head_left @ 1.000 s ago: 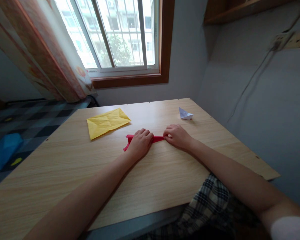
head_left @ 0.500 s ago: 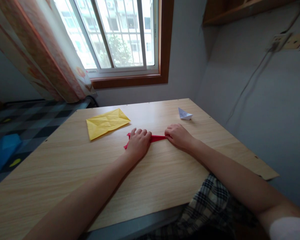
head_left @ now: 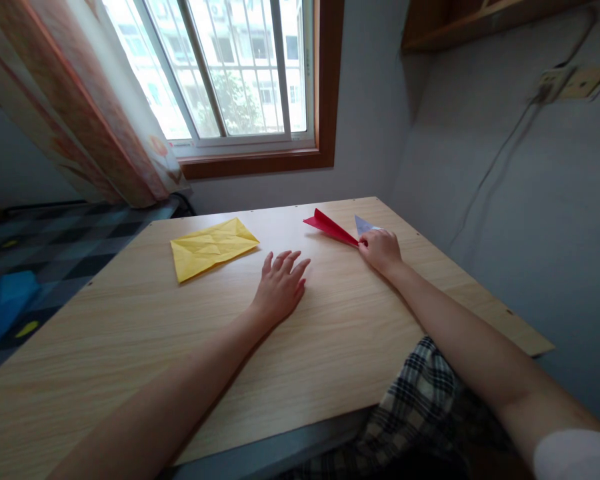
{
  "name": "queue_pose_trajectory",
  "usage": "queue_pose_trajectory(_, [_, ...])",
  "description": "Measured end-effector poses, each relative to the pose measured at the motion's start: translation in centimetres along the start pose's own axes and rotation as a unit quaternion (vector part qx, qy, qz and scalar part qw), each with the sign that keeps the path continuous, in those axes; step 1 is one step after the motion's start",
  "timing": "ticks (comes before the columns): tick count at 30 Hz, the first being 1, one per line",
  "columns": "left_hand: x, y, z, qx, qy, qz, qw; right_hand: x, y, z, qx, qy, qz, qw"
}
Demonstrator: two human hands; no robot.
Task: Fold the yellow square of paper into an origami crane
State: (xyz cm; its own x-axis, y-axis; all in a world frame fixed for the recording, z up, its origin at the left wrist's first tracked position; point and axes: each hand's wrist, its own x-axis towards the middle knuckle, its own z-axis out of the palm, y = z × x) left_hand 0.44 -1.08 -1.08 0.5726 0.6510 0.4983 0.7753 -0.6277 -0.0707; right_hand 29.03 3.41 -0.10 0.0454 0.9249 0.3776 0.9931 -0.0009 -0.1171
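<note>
A long, narrow piece of folded red paper (head_left: 331, 228) points its wide, flared end toward the window. Its thin tip is pinched in the fingers of my right hand (head_left: 381, 249). Just behind that hand is a small white folded paper boat (head_left: 364, 224), partly hidden by it. My left hand (head_left: 281, 283) is over the middle of the table with its fingers spread and nothing in them. To its left lies a flat yellow folded paper (head_left: 214, 248), creased across its surface.
The pale wooden table (head_left: 220, 373) has its far edge below the window. A blue object (head_left: 5, 307) rests on a checked cloth at the left. A cable (head_left: 500, 157) hangs down the right wall from a socket (head_left: 555, 83).
The left hand has let go of the red paper and its fingers have spread. My right hand has carried the paper away and to the right, swinging its wide end toward the window.
</note>
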Motion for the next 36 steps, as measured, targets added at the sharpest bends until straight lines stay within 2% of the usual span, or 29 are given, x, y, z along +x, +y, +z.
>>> queue_pose_trajectory(8, [0.1,0.0,0.1,-0.008,-0.02,-0.008,1.0,0.2,0.3,1.0,-0.03,-0.009,0.03,0.999])
queue_pose_trajectory(22, [-0.1,-0.1,0.5,-0.003,-0.04,-0.026,0.999,0.2,0.3,1.0,-0.029,0.006,0.063,0.998])
queue_pose_trajectory(24, [-0.1,-0.1,0.6,0.003,-0.044,-0.031,0.999,0.2,0.1,0.8,-0.028,0.012,0.049,0.998])
queue_pose_trajectory(27, [0.0,-0.5,0.6,0.01,-0.05,-0.044,0.998,0.0,-0.2,0.3,-0.017,0.022,-0.008,1.0])
queue_pose_trajectory(30, [0.3,-1.9,0.4,0.023,-0.074,-0.087,0.993,-0.3,-0.7,-0.2,-0.003,0.028,-0.065,0.997])
queue_pose_trajectory(33, [0.5,-4.5,-0.1,0.063,-0.102,-0.179,0.977,-0.6,-1.2,-0.4,0.009,0.022,-0.092,0.996])
queue_pose_trajectory(36, [0.4,-7.3,-0.6,0.093,-0.142,-0.269,0.948,-0.7,-1.5,-0.4,0.029,0.015,-0.099,0.995])
